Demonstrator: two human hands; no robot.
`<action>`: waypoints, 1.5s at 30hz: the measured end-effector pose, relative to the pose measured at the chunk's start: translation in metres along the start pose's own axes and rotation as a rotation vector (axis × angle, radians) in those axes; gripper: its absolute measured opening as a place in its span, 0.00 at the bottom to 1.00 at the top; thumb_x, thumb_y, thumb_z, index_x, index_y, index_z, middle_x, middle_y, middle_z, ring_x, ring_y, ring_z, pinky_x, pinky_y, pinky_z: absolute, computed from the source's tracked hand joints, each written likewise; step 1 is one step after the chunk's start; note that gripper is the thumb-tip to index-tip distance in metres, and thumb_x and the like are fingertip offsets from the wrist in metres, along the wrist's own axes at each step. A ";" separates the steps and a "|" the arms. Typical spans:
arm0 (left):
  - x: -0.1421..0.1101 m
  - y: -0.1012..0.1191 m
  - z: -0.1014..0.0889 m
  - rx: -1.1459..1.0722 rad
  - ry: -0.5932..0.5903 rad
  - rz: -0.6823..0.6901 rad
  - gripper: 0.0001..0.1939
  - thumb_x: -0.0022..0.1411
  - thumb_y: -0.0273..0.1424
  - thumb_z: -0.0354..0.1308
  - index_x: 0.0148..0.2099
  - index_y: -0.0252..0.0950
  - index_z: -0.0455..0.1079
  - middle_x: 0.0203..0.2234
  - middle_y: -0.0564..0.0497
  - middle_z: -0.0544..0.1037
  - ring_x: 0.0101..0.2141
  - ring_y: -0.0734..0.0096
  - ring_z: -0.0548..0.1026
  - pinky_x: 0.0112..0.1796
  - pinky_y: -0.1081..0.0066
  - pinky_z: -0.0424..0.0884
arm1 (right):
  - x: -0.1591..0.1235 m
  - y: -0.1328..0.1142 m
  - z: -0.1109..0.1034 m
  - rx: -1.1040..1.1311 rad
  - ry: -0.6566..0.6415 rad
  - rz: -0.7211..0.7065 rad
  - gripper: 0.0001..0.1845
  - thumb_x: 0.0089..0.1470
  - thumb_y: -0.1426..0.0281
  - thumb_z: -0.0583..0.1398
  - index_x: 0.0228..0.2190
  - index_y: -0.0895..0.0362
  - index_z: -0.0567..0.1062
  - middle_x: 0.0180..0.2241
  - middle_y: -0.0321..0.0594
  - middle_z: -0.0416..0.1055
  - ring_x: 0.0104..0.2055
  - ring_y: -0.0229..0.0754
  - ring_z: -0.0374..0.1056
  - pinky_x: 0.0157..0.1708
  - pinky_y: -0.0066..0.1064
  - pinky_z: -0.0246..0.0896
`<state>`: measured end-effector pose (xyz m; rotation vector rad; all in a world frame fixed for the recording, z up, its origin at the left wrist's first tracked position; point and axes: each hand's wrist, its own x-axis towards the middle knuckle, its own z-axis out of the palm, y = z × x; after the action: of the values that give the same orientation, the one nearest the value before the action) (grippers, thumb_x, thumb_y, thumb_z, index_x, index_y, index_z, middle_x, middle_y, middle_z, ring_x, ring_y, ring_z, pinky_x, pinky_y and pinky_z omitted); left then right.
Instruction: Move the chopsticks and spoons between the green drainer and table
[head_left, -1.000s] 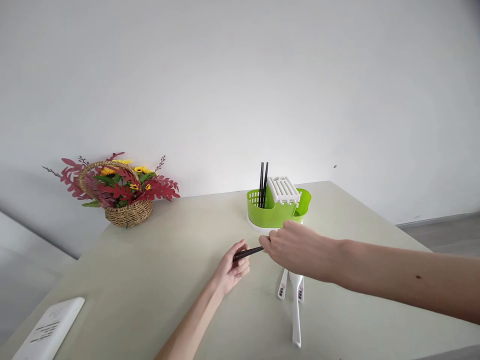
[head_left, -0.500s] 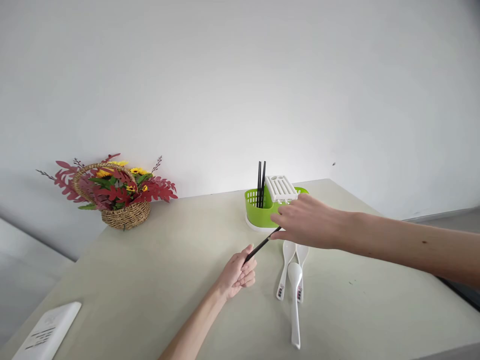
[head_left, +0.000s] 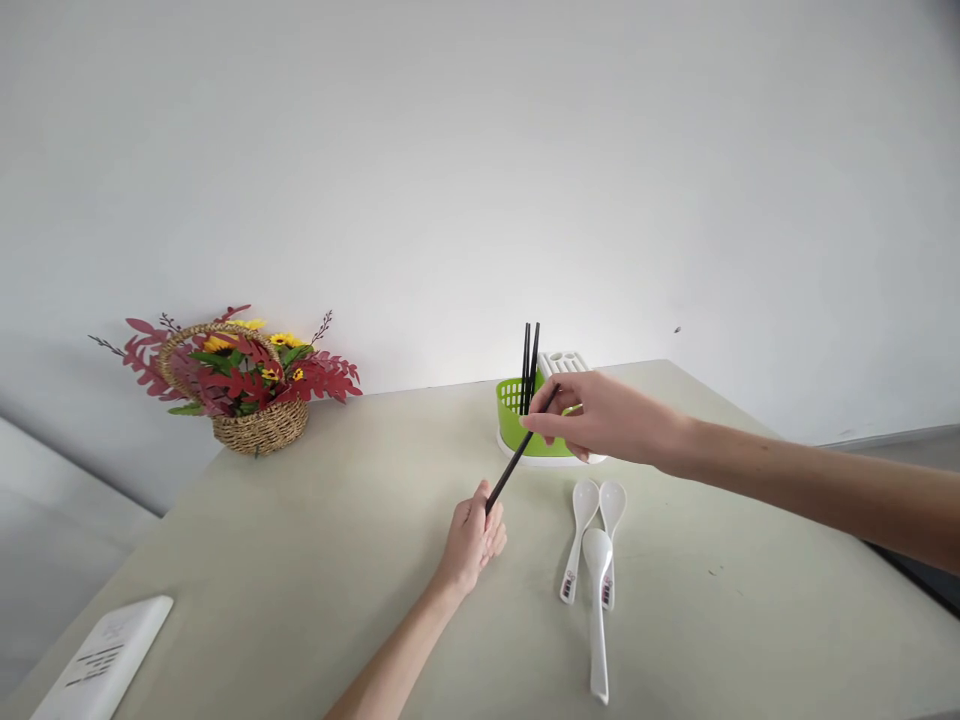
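On the pale table point(head_left: 315, 560), a lime-green utensil caddy point(head_left: 514, 430) is standing toward the back, while a white slab point(head_left: 105, 655) at left is bearing dark lines I can't read. The right hand point(head_left: 577, 415) is pinching the upper end of slim, straight black chopstick point(head_left: 510, 470) (one or paired, I can't tell) before the caddy; the left hand point(head_left: 476, 540) is gripping its lower end. It's slanting more steeply than a second ago. Three white spoons point(head_left: 598, 600) are now baring their bowls, their handle labels point(head_left: 568, 587) looking illegibly small.

Pale table point(head_left: 360, 530): white spoons point(head_left: 597, 572), green caddy point(head_left: 513, 428), flower basket point(head_left: 261, 428), white slab point(head_left: 105, 655).
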<state>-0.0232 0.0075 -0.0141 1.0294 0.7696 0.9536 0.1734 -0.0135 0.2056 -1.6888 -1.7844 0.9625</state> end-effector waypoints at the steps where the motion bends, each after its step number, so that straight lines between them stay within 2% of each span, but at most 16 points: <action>1: 0.000 -0.001 0.000 0.048 0.028 0.024 0.38 0.64 0.63 0.55 0.18 0.40 0.50 0.08 0.62 0.49 0.08 0.84 0.48 0.15 0.74 0.42 | -0.001 0.000 0.002 0.084 -0.005 0.032 0.08 0.63 0.64 0.64 0.34 0.53 0.74 0.25 0.31 0.74 0.20 0.33 0.62 0.26 0.29 0.57; 5: -0.004 -0.002 0.004 0.223 0.155 0.066 0.37 0.64 0.68 0.48 0.20 0.43 0.51 0.08 0.60 0.49 0.08 0.79 0.52 0.13 0.72 0.40 | -0.003 0.001 0.013 0.251 0.016 0.165 0.13 0.70 0.64 0.57 0.33 0.54 0.74 0.17 0.27 0.62 0.22 0.34 0.59 0.30 0.27 0.57; 9: -0.010 0.004 0.009 0.259 0.189 0.078 0.37 0.64 0.68 0.47 0.21 0.43 0.50 0.09 0.61 0.49 0.09 0.80 0.50 0.13 0.72 0.40 | -0.003 0.006 0.019 0.244 0.018 0.151 0.17 0.74 0.66 0.50 0.35 0.54 0.75 0.15 0.27 0.59 0.23 0.37 0.58 0.30 0.28 0.56; 14: -0.011 0.005 0.008 0.261 0.203 0.081 0.37 0.64 0.67 0.47 0.21 0.43 0.49 0.09 0.60 0.49 0.10 0.79 0.50 0.13 0.73 0.41 | -0.004 0.005 0.018 0.219 0.017 0.119 0.17 0.74 0.65 0.49 0.39 0.54 0.75 0.15 0.26 0.57 0.22 0.36 0.56 0.30 0.28 0.55; 19: -0.010 0.001 0.005 0.291 0.186 0.094 0.38 0.66 0.67 0.44 0.18 0.42 0.48 0.08 0.60 0.49 0.09 0.79 0.49 0.13 0.73 0.41 | -0.007 0.002 0.014 0.175 0.012 0.129 0.18 0.74 0.67 0.49 0.36 0.54 0.76 0.15 0.28 0.57 0.23 0.38 0.58 0.29 0.29 0.55; 24: -0.011 0.001 0.006 0.295 0.191 0.087 0.38 0.66 0.66 0.46 0.18 0.42 0.50 0.07 0.59 0.49 0.09 0.79 0.49 0.13 0.73 0.41 | -0.008 0.011 0.011 0.177 0.017 0.103 0.18 0.72 0.63 0.52 0.35 0.54 0.78 0.17 0.30 0.60 0.23 0.39 0.61 0.28 0.31 0.56; 30: -0.011 0.002 0.006 0.294 0.193 0.077 0.37 0.66 0.65 0.47 0.18 0.42 0.49 0.08 0.59 0.49 0.09 0.79 0.49 0.14 0.72 0.41 | -0.010 0.016 0.009 0.198 0.040 0.097 0.16 0.72 0.64 0.51 0.38 0.53 0.76 0.16 0.28 0.58 0.22 0.38 0.58 0.27 0.30 0.54; 38: -0.010 0.000 0.005 0.276 0.201 0.064 0.36 0.67 0.63 0.49 0.18 0.42 0.51 0.08 0.59 0.51 0.10 0.80 0.49 0.13 0.73 0.42 | -0.007 0.019 0.010 0.179 0.043 0.037 0.18 0.73 0.63 0.50 0.34 0.53 0.74 0.16 0.29 0.60 0.22 0.39 0.60 0.28 0.30 0.55; 42: -0.006 -0.001 0.003 0.199 0.175 0.045 0.33 0.66 0.64 0.50 0.25 0.40 0.61 0.10 0.61 0.54 0.12 0.80 0.50 0.13 0.75 0.46 | -0.005 0.013 0.004 0.198 0.127 -0.007 0.16 0.73 0.66 0.49 0.37 0.53 0.73 0.17 0.29 0.59 0.21 0.37 0.57 0.27 0.29 0.54; 45: -0.004 0.000 0.002 0.170 0.174 0.069 0.30 0.67 0.62 0.50 0.34 0.39 0.65 0.12 0.64 0.56 0.13 0.79 0.50 0.14 0.77 0.49 | 0.001 0.006 -0.013 0.208 0.250 -0.063 0.14 0.73 0.66 0.50 0.38 0.53 0.73 0.17 0.30 0.60 0.22 0.37 0.58 0.25 0.29 0.52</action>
<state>-0.0230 0.0032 -0.0128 1.1366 0.9779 1.0606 0.1872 -0.0106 0.2085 -1.5394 -1.5108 0.8378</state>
